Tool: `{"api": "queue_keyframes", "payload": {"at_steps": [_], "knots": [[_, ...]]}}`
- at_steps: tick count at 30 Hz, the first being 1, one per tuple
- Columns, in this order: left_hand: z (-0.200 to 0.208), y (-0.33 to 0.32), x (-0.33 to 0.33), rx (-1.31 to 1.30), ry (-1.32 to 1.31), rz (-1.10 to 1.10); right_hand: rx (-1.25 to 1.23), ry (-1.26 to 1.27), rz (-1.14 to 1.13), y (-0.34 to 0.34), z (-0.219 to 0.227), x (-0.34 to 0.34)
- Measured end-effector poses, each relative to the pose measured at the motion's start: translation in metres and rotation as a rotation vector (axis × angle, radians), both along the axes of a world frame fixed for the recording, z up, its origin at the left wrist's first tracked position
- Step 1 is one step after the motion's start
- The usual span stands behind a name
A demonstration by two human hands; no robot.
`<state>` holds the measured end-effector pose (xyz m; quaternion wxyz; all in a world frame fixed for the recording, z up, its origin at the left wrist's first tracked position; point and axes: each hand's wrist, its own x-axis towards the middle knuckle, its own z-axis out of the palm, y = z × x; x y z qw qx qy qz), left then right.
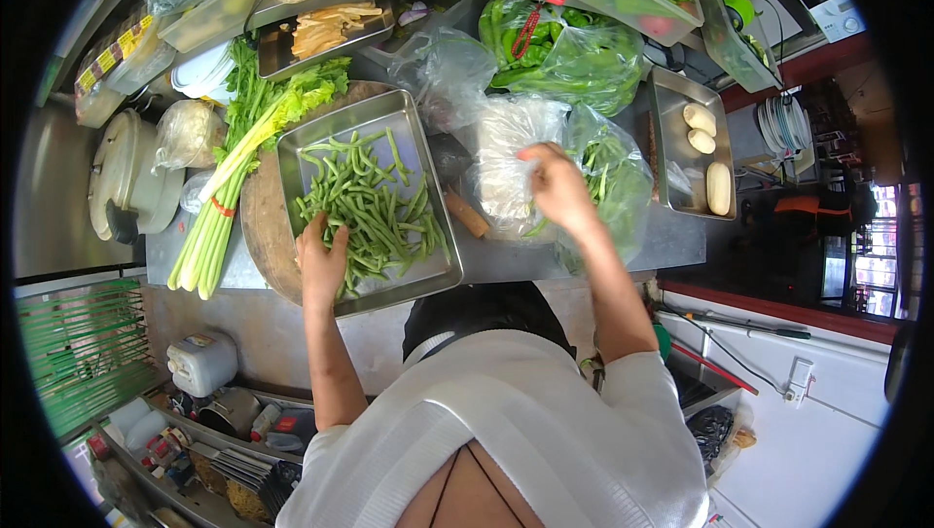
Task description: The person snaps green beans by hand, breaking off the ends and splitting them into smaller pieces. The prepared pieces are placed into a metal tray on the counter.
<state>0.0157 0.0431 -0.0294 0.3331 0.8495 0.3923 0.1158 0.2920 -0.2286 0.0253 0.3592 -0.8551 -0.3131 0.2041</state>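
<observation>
My left hand (323, 254) rests at the near left side of a metal tray (436, 160), its thumb and fingers apart against the loose green beans (365, 212). The tray lies tilted, partly over a round wooden board (261, 221). My right hand (562, 189) hangs over the counter between a clear bag of pale contents (506, 153) and a clear bag of green beans (613, 173). Motion smears its fingers, and I cannot make out whether anything is in them. A short brown stick-shaped piece (466, 215) lies beside the tray.
Celery (216, 202) with a red band lies at the left, near a lidded pot (126, 173). Farther back are a tray of cut strips (331, 32) and a bag of green peppers (574, 56). A tray with peeled pale vegetables (693, 173) stands at the right.
</observation>
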Motion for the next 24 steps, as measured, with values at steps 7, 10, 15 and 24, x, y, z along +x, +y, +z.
{"api": "queue_keyframes", "payload": {"at_steps": [7,10,15,24], "knots": [[0.025,-0.026,0.038,0.409,-0.073,0.043,-0.473,-0.115,0.161,-0.057,-0.032,0.020],[0.055,-0.046,0.073,0.344,-0.393,-0.133,-0.447,-0.105,0.159,-0.060,-0.040,0.033],[0.061,-0.145,0.147,-0.053,-0.511,-0.709,-0.412,-0.081,0.266,-0.068,-0.039,0.056],[0.016,-0.178,0.166,0.036,-0.396,-1.023,-0.474,-0.119,0.310,-0.078,-0.031,0.060]]}}
